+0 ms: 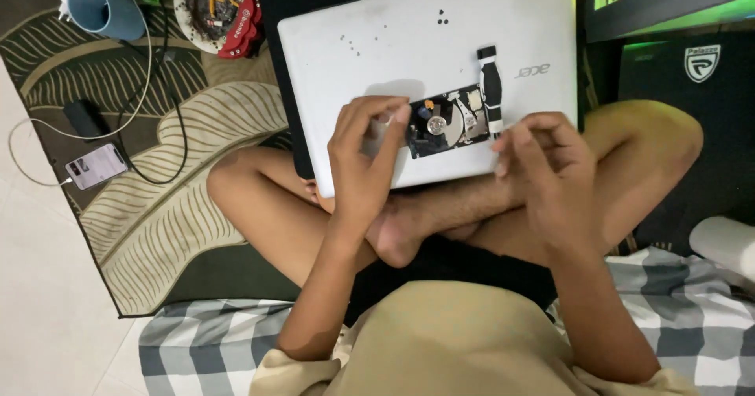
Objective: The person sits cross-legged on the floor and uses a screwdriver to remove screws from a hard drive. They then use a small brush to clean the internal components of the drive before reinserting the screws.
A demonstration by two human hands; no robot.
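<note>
Fingers of left hand (363,156) curled together, tips touching left edge of opened hard drive (450,121) | right hand (546,164) fingers bent, just beside drive's right edge, grip cannot tell | drive lies on closed white laptop (409,42), black-white screwdriver (491,89) beside it | blue mug (102,11) far left on the rug

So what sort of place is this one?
Likely a home floor used as a makeshift repair spot: the person sits cross-legged on a leaf-patterned rug, with an opened hard drive on a closed white laptop, and a mug and phone beside them.
</note>
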